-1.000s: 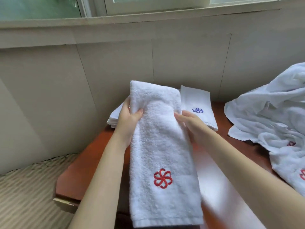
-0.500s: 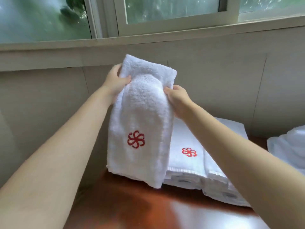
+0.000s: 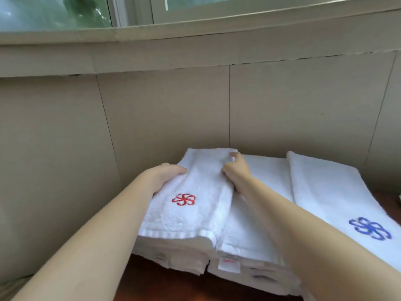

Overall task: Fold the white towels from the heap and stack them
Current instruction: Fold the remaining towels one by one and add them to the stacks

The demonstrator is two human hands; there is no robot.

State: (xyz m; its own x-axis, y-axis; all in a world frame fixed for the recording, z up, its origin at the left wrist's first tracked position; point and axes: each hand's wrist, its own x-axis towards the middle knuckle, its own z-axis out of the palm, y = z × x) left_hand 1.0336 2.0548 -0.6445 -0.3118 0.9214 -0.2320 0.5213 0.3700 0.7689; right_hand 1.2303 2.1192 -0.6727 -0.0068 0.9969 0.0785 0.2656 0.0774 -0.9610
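Towel (image 3: 195, 216) now atop stack (image 3: 173, 254), wooden table (image 3: 169, 285).

Beige panelled wall (image 3: 165, 109) with dark seams; window (image 3: 54, 11) above ledge, greenery outside; reddish wooden table (image 3: 165, 285).

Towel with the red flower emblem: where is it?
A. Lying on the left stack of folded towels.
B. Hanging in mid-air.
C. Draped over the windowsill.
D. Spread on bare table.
A: the red-emblem towel lies flat on the left stack of folded towels, the left hand and right hand gripping its sides.
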